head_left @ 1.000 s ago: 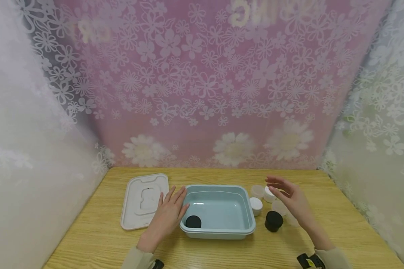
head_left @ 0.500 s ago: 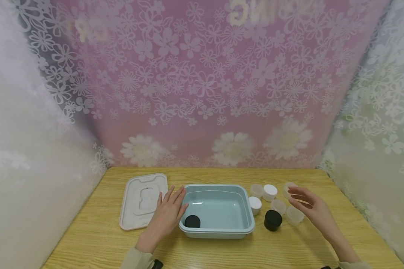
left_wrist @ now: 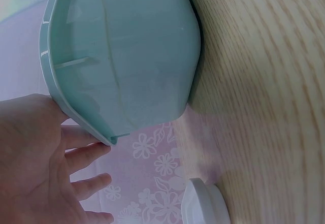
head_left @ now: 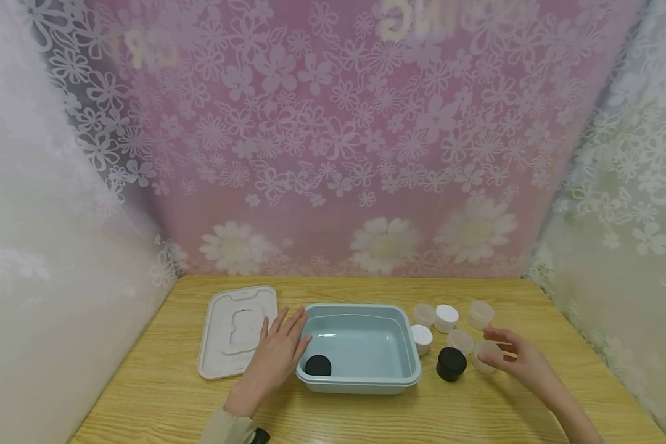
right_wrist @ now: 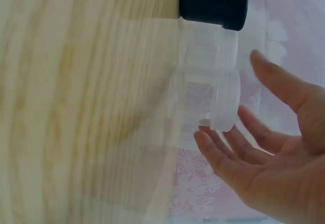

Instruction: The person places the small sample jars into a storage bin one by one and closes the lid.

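Observation:
My left hand (head_left: 274,354) lies with spread, straight fingers on the left rim of a light blue plastic tub (head_left: 361,383). In the left wrist view its thumb side touches the tub's corner. Inside the tub, at the near left, sits a black round jar (head_left: 319,365). My right hand (head_left: 524,364) is at a clear lidded jar (head_left: 485,357) on the right; its thumb and fingers are parted around it. In the right wrist view the thumb stands apart from that clear jar (right_wrist: 223,99), while fingertips are near its lower side; contact is hard to tell.
A second black jar (head_left: 451,364) stands right of the tub. Around it are white-capped jars (head_left: 446,318) (head_left: 421,340) and other clear jars (head_left: 480,314) (head_left: 460,341) (head_left: 424,314). The white lid (head_left: 238,333) lies left of the tub on the wooden table (head_left: 333,422).
My right hand has moved right and then nearer to me, from above the far white-capped jar down to the near clear jar. The left hand has stayed on the tub.

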A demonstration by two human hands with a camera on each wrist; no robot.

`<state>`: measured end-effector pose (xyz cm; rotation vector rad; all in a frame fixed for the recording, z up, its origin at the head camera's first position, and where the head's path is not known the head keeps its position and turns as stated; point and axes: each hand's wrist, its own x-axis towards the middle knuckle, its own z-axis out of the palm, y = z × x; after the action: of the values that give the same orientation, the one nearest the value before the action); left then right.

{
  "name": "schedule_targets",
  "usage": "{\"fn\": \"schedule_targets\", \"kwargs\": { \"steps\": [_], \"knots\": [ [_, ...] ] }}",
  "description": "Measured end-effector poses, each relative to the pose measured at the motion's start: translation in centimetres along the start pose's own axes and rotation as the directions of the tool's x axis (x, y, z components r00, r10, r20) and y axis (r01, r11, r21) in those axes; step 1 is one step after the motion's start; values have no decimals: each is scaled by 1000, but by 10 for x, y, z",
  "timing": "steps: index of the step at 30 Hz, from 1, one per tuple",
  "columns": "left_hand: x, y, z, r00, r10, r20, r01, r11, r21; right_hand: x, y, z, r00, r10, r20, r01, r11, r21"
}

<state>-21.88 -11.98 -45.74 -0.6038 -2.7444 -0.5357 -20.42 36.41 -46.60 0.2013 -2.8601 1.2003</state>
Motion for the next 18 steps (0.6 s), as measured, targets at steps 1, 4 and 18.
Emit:
{"fn": "schedule_targets", "kwargs": {
  "steps": [1,4,18],
  "knots": [
    [0,0,0,1000,1,1,-1,1000,0,0,1,0,1000,13,17,-14,1000,9],
    [0,0,0,1000,1,3,-1,1000,7,1,3,0,997,60,50,-61,998,23],
    [1,0,1,1000,-5,-3,5,1000,2,3,-2,-3,993,76,-87,-74,997,19]
  ]
}}
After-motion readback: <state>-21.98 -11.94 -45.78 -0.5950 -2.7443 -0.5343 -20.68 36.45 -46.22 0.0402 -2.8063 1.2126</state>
